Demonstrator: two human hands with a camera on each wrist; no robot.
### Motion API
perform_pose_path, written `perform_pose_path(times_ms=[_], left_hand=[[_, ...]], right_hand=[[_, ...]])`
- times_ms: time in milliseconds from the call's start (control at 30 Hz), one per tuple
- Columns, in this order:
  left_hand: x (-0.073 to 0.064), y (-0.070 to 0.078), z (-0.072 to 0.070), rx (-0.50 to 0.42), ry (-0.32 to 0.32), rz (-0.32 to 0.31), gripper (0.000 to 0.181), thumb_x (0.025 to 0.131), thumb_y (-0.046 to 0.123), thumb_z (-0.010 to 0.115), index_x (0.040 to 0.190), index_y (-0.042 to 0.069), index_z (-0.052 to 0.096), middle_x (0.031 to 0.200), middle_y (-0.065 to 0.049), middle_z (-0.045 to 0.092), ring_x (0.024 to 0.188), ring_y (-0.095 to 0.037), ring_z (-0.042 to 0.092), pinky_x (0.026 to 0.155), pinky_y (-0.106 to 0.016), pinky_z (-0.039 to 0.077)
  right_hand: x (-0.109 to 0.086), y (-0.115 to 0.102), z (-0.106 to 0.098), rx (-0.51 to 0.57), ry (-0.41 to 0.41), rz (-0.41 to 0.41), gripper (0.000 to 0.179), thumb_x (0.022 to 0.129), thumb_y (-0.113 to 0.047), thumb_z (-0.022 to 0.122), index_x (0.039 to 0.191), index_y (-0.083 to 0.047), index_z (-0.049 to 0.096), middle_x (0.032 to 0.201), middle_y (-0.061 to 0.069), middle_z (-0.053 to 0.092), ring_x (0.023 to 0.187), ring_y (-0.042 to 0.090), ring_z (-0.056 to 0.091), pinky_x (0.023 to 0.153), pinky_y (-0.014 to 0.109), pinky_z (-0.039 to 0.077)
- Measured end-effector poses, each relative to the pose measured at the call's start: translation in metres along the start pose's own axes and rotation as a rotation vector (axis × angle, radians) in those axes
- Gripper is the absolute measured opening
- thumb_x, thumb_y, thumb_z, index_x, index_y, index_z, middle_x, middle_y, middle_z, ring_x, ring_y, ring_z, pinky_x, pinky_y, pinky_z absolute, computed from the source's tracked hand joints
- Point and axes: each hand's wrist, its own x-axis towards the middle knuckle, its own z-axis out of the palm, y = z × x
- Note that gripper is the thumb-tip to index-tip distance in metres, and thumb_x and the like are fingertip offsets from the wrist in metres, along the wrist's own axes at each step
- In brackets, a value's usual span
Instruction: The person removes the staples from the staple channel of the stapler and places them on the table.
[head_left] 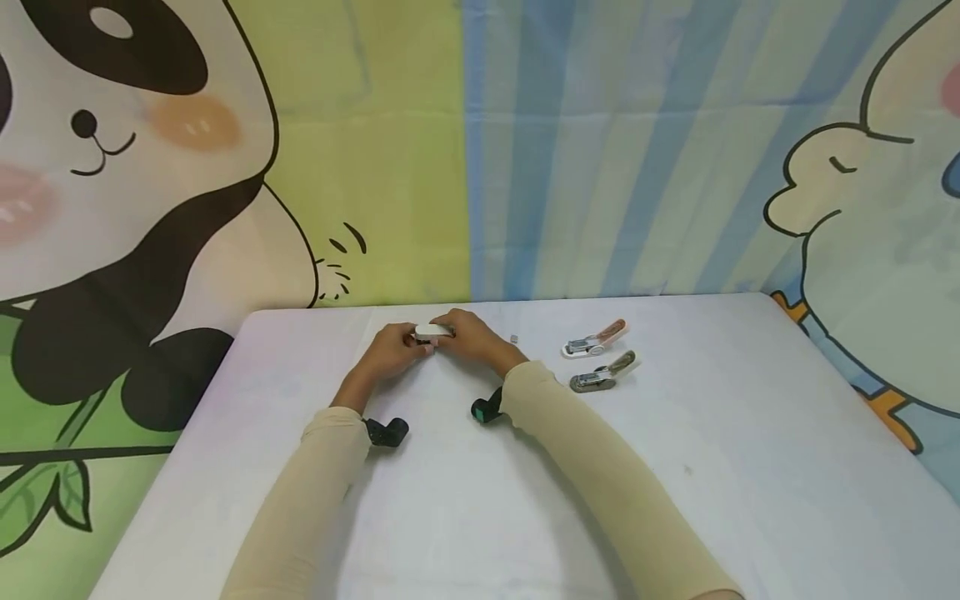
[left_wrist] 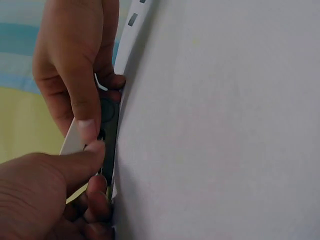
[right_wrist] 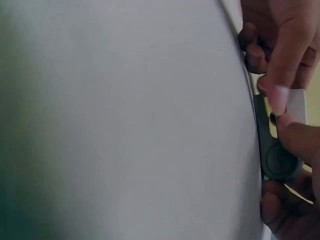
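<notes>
At the far edge of the table, both hands hold a small white and dark-grey object [head_left: 432, 331] between them. In the right wrist view its flat dark side [right_wrist: 264, 135] shows, with a round disc at the end by the right hand and a white part behind; its kind is unclear. My left hand [head_left: 390, 352] grips one end and my right hand [head_left: 471, 337] the other. Both thumbs press close together on its middle, hiding part of it. Right of the hands lie a pink-and-white nail clipper [head_left: 595, 339] and a grey nail clipper [head_left: 603, 372], their levers raised.
A tiny grey piece [head_left: 513, 339] lies between the right hand and the clippers. The white-covered table [head_left: 712, 500] meets a printed cloth backdrop [head_left: 570, 150] at its far edge. A dark wrist camera [head_left: 387, 432] sits by each cuff.
</notes>
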Motion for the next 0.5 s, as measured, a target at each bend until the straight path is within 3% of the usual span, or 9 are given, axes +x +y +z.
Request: perform_pose_path(times_ms=[167,500], left_hand=[[0.003,-0.005,0.007,0.018,0.094,0.042,0.019,0.09,0.015,0.071,0.098,-0.002,0.07,0.067,-0.002,0.055,0.063,-0.016,0.046,0.06,-0.03,0.036],[-0.01,-0.003,0.007,-0.002,0.01,0.072,0.017,0.087,0.014,0.074,0.098,0.001,0.075,0.074,-0.002,0.065,0.064,-0.014,0.048,0.059,-0.028,0.039]], right_hand=[[0.0,-0.006,-0.002,-0.066,-0.009,0.009,0.029,0.095,-0.019,0.065,0.123,-0.01,0.068,0.101,0.005,0.063,0.084,0.017,0.053,0.074,0.027,0.04],[-0.012,-0.015,-0.012,-0.181,-0.166,-0.046,0.032,0.094,-0.027,0.068,0.121,-0.01,0.069,0.097,0.002,0.059,0.082,0.014,0.049,0.073,0.026,0.039]])
